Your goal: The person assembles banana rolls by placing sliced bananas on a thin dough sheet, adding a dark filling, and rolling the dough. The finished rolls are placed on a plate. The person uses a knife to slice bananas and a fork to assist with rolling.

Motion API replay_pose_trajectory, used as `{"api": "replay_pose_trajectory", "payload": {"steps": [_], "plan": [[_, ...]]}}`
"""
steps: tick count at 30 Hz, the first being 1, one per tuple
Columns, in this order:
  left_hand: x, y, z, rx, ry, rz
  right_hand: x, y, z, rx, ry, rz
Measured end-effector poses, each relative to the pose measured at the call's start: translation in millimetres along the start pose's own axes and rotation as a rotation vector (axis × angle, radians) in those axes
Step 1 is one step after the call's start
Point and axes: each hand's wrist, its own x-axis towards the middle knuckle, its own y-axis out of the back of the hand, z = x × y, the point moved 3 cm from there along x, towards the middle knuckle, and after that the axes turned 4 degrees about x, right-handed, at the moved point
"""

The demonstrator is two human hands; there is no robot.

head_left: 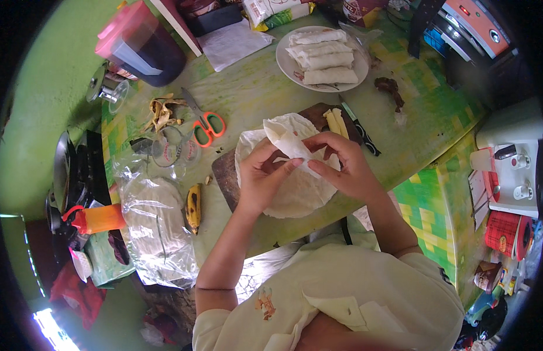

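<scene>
Between my two hands is a white spring roll (286, 139), a wrapper rolled into a tube and held slanted above the board. My left hand (264, 174) grips its near left side with thumb and fingers. At its lower right end, my right hand (340, 162) pinches the wrapper. Beneath them a round, flat wrapper (301, 196) lies over a dark wooden cutting board (226, 178). Peeled banana slices (336, 121) sit on the board's far right part, beside a knife (360, 126) with a black handle. What is inside the roll is hidden.
A white plate (283, 58) of several finished rolls stands at the back. To the left are orange-handled scissors (208, 126), banana peels (161, 111), a whole banana (193, 207) and wrappers in clear plastic (157, 228). A pink-lidded pitcher (144, 47) stands far left.
</scene>
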Motion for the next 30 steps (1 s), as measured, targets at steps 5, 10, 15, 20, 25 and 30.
{"api": "replay_pose_trajectory", "payload": {"steps": [5, 10, 15, 20, 25, 30], "plan": [[0.4, 1.0, 0.0, 0.055, -0.027, -0.028, 0.9, 0.7, -3.4, 0.029, 0.003, -0.042], [-0.5, 0.2, -2.2, -0.051, -0.038, -0.030, 1.4, 1.0, 9.7, 0.307, -0.076, -0.048], [3.6, 8.1, 2.6, -0.070, 0.026, 0.038, 16.6, 44.1, 8.1, 0.404, -0.338, 0.024], [5.2, 15.0, 0.9, -0.104, 0.071, 0.113, 86.7, 103.3, -7.7, -0.463, 0.165, 0.179], [5.4, 14.3, 0.7, -0.117, 0.055, 0.085, 157.3, 127.3, 10.3, -1.073, 0.680, 0.130], [7.1, 14.3, -1.6, -0.115, 0.047, 0.071, 202.3, 133.0, 44.3, -1.274, 0.530, -0.088]]}}
